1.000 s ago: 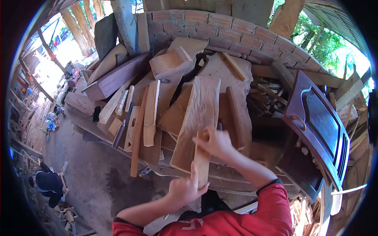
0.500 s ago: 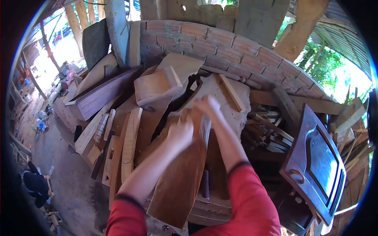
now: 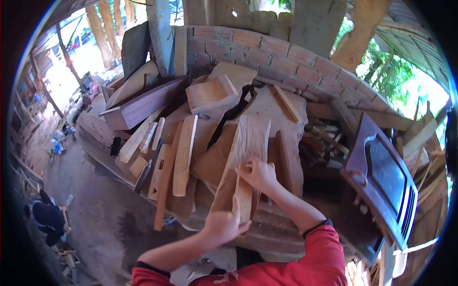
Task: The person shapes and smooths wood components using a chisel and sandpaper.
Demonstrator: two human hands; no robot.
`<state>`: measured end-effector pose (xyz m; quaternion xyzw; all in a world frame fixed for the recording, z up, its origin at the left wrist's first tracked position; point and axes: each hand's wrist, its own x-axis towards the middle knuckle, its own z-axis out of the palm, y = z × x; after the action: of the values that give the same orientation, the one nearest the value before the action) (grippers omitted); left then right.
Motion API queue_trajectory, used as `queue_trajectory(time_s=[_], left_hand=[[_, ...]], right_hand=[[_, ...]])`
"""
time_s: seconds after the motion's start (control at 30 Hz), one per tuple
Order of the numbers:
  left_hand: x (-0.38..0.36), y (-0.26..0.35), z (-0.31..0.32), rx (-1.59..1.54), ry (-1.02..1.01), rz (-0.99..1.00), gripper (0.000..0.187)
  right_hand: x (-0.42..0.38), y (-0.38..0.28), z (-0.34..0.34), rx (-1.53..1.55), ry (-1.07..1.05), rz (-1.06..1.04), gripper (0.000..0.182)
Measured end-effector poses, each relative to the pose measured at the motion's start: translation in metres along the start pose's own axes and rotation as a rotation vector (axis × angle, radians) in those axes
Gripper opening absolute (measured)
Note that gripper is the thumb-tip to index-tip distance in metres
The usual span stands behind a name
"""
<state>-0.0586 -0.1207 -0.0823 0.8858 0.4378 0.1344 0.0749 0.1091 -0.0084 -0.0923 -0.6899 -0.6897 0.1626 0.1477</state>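
A broad wooden board [image 3: 250, 136] lies lengthwise ahead of me on the cluttered bench. At its near end I hold a narrow, pale brown wooden piece [image 3: 245, 196]. My right hand [image 3: 259, 175] is closed around its far end, thumb and fingers pinched together. My left hand [image 3: 223, 224] grips the near end, with the thumb up along the side and fingers curled beneath. Part of the piece is hidden by my fingers.
Left of the board lie several wood strips [image 3: 185, 155] and a dark wooden box-like beam [image 3: 145, 105]. A curved wooden block [image 3: 212, 94] sits behind them. A dark panelled door [image 3: 381, 176] leans at right. A brick wall [image 3: 286, 59] closes the back; a person [image 3: 47, 217] crouches at far left.
Both hands have come back toward my body, from the board's far part to its near end. The board now lies farther forward, and the narrow piece shows between my hands.
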Motion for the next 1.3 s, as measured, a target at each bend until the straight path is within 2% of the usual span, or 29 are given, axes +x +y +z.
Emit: queue_trajectory(time_s=[0.17, 0.3, 0.37, 0.47, 0.5, 0.57, 0.63, 0.67, 0.7, 0.73, 0.8, 0.83, 0.87, 0.9, 0.97, 1.03, 1.13, 1.23, 1.3], left_hand=[[-0.086, 0.022, -0.015, -0.042, -0.054, 0.030, 0.084], [-0.085, 0.015, -0.015, -0.076, -0.057, 0.046, 0.082], [-0.071, 0.008, -0.010, -0.029, -0.059, 0.061, 0.086], [-0.018, -0.004, -0.008, 0.078, -0.095, 0.014, 0.085], [0.007, -0.010, -0.002, 0.080, -0.095, -0.017, 0.085], [0.076, -0.033, 0.012, 0.049, -0.081, -0.083, 0.084], [0.174, -0.074, 0.030, -0.009, -0.052, -0.102, 0.072], [0.226, -0.099, 0.047, 0.033, 0.033, -0.088, 0.053], [0.276, -0.139, 0.068, 0.179, -0.015, 0.030, 0.042], [0.300, -0.143, 0.048, 0.143, -0.069, -0.033, 0.036], [0.323, -0.136, 0.050, 0.080, 0.008, 0.119, 0.037], [0.323, -0.118, 0.050, 0.148, 0.061, 0.090, 0.041], [0.301, -0.098, 0.024, 0.149, 0.028, 0.054, 0.038], [0.279, -0.098, 0.026, 0.165, 0.058, 0.059, 0.051], [0.213, -0.085, 0.010, 0.103, 0.065, 0.085, 0.064], [0.137, -0.068, 0.003, 0.019, 0.051, 0.066, 0.068], [0.026, -0.039, 0.006, 0.004, -0.044, 0.068, 0.073], [-0.048, -0.008, -0.001, -0.043, -0.021, -0.021, 0.077], [-0.078, 0.007, -0.002, -0.114, 0.114, -0.070, 0.082]], right_hand=[[-0.088, -0.037, 0.012, 0.017, 0.060, 0.012, 0.056], [-0.086, -0.045, 0.009, -0.056, -0.001, 0.057, 0.055], [-0.069, -0.039, 0.011, -0.044, 0.045, 0.049, 0.054], [-0.018, -0.021, 0.011, -0.044, 0.046, 0.060, 0.053], [0.011, -0.015, 0.007, -0.046, 0.023, 0.078, 0.052], [0.084, 0.011, 0.012, -0.050, 0.113, 0.046, 0.053], [0.188, 0.045, 0.009, 0.021, 0.102, 0.144, 0.054], [0.238, 0.056, 0.000, -0.016, 0.096, 0.225, 0.057], [0.283, 0.073, -0.007, -0.040, 0.078, 0.322, 0.059], [0.299, 0.075, -0.025, -0.038, 0.092, 0.370, 0.061], [0.325, 0.079, -0.036, 0.008, 0.144, 0.349, 0.063], [0.321, 0.068, -0.038, 0.003, 0.092, 0.291, 0.064], [0.310, 0.061, -0.036, -0.003, 0.034, 0.246, 0.064], [0.284, 0.051, -0.038, 0.032, 0.094, 0.195, 0.062], [0.225, 0.038, -0.038, 0.125, 0.047, 0.147, 0.060], [0.156, 0.037, -0.015, 0.151, 0.131, 0.055, 0.057], [0.039, 0.004, 0.000, 0.142, 0.086, 0.020, 0.061], [-0.036, -0.031, 0.011, 0.105, 0.088, 0.010, 0.058], [-0.069, -0.046, 0.022, 0.051, 0.036, 0.023, 0.057]])
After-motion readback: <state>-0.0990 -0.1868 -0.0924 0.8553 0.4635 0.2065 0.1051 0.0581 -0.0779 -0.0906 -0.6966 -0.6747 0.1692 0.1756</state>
